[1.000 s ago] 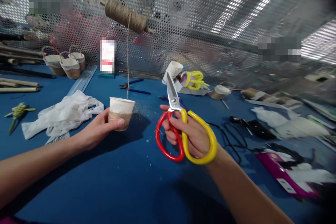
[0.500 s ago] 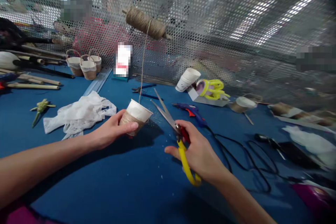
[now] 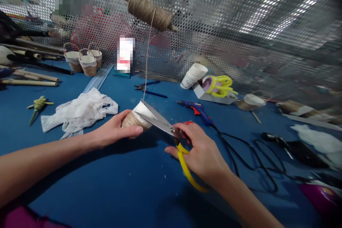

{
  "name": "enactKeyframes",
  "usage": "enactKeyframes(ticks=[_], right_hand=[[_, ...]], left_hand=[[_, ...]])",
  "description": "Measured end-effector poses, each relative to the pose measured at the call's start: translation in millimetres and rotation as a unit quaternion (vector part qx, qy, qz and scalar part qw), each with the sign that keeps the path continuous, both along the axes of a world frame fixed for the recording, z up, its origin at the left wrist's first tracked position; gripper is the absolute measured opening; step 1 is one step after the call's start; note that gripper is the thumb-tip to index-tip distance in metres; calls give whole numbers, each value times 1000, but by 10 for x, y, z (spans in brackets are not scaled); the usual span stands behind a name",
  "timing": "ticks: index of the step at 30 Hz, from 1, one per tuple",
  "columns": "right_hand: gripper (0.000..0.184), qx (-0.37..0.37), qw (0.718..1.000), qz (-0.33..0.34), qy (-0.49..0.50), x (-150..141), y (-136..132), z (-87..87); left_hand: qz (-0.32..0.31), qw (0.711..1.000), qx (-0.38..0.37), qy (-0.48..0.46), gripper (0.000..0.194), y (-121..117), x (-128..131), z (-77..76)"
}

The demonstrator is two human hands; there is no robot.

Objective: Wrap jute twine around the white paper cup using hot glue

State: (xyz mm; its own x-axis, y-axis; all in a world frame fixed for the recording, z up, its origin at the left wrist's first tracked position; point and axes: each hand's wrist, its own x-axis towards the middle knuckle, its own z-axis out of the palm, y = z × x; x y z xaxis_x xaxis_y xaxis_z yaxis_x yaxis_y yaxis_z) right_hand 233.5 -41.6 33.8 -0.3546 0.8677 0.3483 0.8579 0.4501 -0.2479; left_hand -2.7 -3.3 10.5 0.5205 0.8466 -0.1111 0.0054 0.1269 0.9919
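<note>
Cup (image 3: 131, 119), twine-wrapped, tilted in left grip (image 3: 119, 130), inside hidden; right grip (image 3: 201, 146) clasping scissors (image 3: 163, 125), blades parted at cup.

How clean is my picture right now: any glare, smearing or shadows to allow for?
Head view: bright light streaks behind the perforated mesh, upper right; head view: smearing toward the right edge, softening the purple object; head view: dark shadow on the blue table below the left hand; head view: scissors fairly crisp.
</note>
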Motion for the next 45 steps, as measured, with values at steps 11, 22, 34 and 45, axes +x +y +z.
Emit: enactKeyframes(ticks=[11, 22, 34, 45], right_hand=[[43, -35, 999, -11, 12, -5, -53, 16], [41, -107, 991, -39, 69, -13, -86, 26], [37, -130, 986, -51, 91, -25, -126, 18], [37, -109, 987, -57, 101, -57, -140, 64]], left_hand=[[-9, 1000, -4, 3, 45, -2, 15, -11], [3, 1000, 19, 9, 45, -15, 16, 1], [14, 999, 32, 19, 46, -24, 19, 3], [23, 998, 40, 32, 48, -26, 11, 18]])
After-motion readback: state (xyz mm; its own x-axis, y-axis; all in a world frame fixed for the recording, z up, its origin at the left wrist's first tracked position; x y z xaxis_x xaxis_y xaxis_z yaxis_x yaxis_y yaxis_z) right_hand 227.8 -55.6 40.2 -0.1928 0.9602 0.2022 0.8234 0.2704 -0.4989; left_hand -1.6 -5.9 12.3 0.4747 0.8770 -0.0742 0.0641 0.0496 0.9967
